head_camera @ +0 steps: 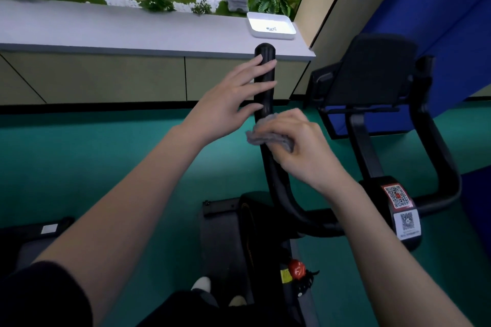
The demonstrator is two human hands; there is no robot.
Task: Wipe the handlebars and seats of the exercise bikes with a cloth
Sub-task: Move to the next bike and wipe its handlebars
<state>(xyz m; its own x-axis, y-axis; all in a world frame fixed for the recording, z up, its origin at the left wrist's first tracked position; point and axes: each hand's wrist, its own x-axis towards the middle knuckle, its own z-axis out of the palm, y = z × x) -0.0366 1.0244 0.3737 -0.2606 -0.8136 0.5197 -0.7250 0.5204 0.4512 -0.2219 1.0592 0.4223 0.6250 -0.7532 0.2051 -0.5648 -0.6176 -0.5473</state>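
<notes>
Visibly one cloth (268,137), two hands, one handlebar (264,79).

No words or nos. legible anywhere. Two QR stickers sit on the black stem housing (374,194) of the exercise bike (435,141). Upper QR sticker (397,196): red border, red mark at centre. Lower QR sticker (407,222): white, w/ a line of tiny print under the code, too small to read. Yellow label (286,276) on the frame just beside the red knob (296,269), print unreadable. Pale sticker (49,228) on the black part at bottom left, too blurred to tell. Small dark mark (271,28) inside the white tray (271,35), not legible.
</notes>
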